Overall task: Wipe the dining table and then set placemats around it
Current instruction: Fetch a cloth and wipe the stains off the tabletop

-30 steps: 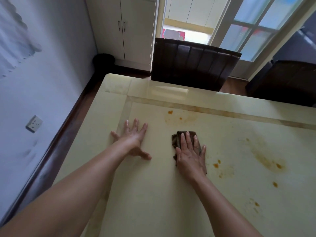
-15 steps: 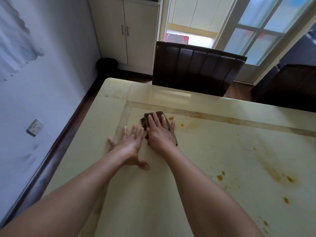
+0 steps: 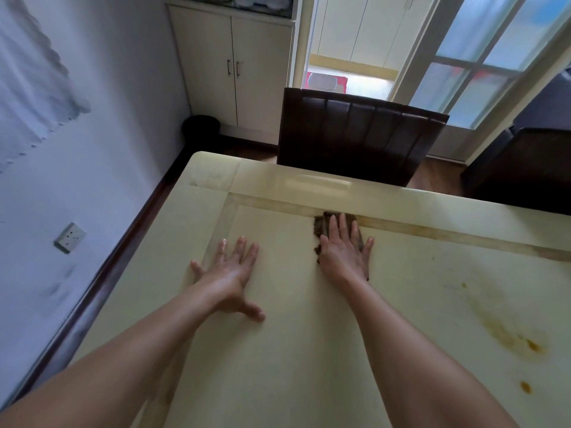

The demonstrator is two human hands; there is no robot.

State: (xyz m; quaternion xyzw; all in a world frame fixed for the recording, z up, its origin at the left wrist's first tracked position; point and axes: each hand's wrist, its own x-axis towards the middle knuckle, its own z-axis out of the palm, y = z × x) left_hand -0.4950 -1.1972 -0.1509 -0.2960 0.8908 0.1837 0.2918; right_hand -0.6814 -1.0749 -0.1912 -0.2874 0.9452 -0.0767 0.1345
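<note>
Head view: wiping step, my right hand (image 3: 344, 254) flat, fingers spread on crumpled dark brown cloth (image 3: 324, 225) at glossy cream worktop (image 3: 309, 350) inlay border; left hand (image 3: 230, 273) splayed, bracing; next, orange stains (image 3: 533, 345) rightward.

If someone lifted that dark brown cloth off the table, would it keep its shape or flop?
The dark brown cloth would probably flop: its edges look ragged and bunched where the right hand presses it flat. It likely weighs little, being thin enough to lie mostly hidden beneath the palm. On the glossy cream tabletop it should slide easily when pushed.
</note>
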